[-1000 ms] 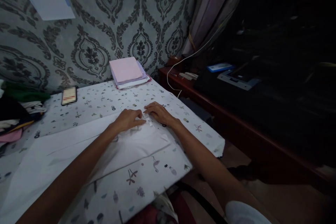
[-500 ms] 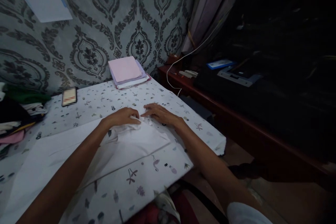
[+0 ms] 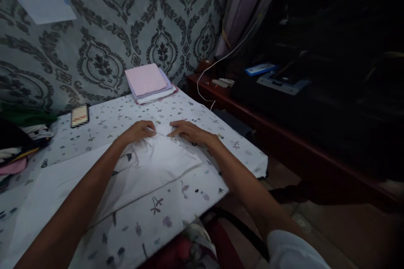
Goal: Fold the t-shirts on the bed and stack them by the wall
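A white garment with small dark-striped patches [image 3: 164,159], probably a shirt, lies spread on the patterned cloth [image 3: 167,201] in front of me. My left hand [image 3: 139,131] pinches its far edge between thumb and fingers. A short way to the right, my right hand [image 3: 191,131] grips the same edge, thumb under bent fingers. Between the two hands the fabric is pulled up into a taut fold. Part of the garment's left side is hidden under my left forearm.
Folded pink, purple and white cloths [image 3: 148,80] are stacked at the far edge. A phone [image 3: 79,116] lies back left beside a clothes pile [image 3: 23,136]. On the right stands a dark red desk [image 3: 252,113] with a white cable [image 3: 217,65] running over it.
Both hands have shifted slightly away from me, and the left has drawn left, widening the gap. The fabric between them is now stretched and more of the striped patches shows.
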A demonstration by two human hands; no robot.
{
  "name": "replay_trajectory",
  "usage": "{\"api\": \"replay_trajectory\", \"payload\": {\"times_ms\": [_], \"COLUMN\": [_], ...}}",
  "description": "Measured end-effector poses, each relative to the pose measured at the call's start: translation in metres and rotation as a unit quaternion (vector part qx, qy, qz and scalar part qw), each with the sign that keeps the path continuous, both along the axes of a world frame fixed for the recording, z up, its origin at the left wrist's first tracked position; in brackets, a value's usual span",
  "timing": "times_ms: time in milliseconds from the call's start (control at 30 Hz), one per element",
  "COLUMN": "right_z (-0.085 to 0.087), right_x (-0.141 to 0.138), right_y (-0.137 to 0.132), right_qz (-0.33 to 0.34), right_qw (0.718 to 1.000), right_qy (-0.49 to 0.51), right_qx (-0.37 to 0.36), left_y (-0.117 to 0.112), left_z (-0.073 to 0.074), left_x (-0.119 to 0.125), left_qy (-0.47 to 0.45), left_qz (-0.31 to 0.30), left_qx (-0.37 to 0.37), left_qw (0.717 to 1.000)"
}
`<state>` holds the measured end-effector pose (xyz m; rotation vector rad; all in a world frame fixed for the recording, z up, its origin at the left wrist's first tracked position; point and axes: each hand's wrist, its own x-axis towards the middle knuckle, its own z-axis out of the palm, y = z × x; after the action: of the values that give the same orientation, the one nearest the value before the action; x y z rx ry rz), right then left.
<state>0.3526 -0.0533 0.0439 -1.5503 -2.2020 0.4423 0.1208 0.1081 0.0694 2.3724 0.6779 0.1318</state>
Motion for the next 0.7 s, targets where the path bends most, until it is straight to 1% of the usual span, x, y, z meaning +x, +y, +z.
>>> {"api": "replay_trajectory", "payload": {"times_ms": [100,133,200,267,333,400,433,467,500,567,633,700], "right_z": [0.003,0.003,0.004,0.004,0.005,0.007,0.009,0.013,0.017,0.024,0.029,0.029], "right_x": [-0.001,-0.001,-0.001,-0.002,-0.004,-0.006,-0.007,-0.008,-0.009,-0.013,-0.021,-0.033], "right_y": [-0.001,-0.001,-0.001,0.001,0.001,-0.001,-0.006,-0.012,-0.021,-0.046,-0.075,-0.102], "right_qz": [-0.006,-0.008,-0.011,-0.013,-0.013,-0.016,-0.024,-0.039,-0.062,-0.128,-0.195,-0.238], "right_qw": [1.0,1.0,1.0,0.999,0.999,1.0,0.999,0.999,0.997,0.987,0.969,0.945], "right_qy": [0.003,0.003,0.001,-0.001,0.0,0.007,0.015,0.027,0.043,0.087,0.151,0.224], "right_qx": [-0.016,-0.021,-0.029,-0.033,-0.032,-0.025,-0.014,0.002,0.022,0.045,0.03,-0.008], "left_y": [0.008,0.009,0.008,0.0,-0.015,-0.034,-0.044,-0.053,-0.061,-0.072,-0.076,-0.075], "left_z": [0.009,0.012,0.015,0.014,0.013,0.014,0.015,0.015,0.015,0.011,0.002,-0.009], "left_x": [-0.006,-0.008,-0.008,-0.007,-0.004,0.0,0.002,0.003,0.004,0.006,0.006,0.005], "left_qy": [0.034,0.037,0.033,0.049,0.08,0.08,0.067,0.05,0.036,0.013,-0.002,-0.023], "left_qz": [-0.026,-0.023,0.011,0.053,0.074,0.078,0.076,0.065,0.048,0.008,-0.016,-0.014], "left_qx": [-0.021,-0.022,0.004,0.077,0.191,0.307,0.349,0.372,0.374,0.327,0.269,0.242], "left_qw": [0.999,0.999,0.999,0.994,0.976,0.945,0.932,0.925,0.926,0.945,0.963,0.97]}}
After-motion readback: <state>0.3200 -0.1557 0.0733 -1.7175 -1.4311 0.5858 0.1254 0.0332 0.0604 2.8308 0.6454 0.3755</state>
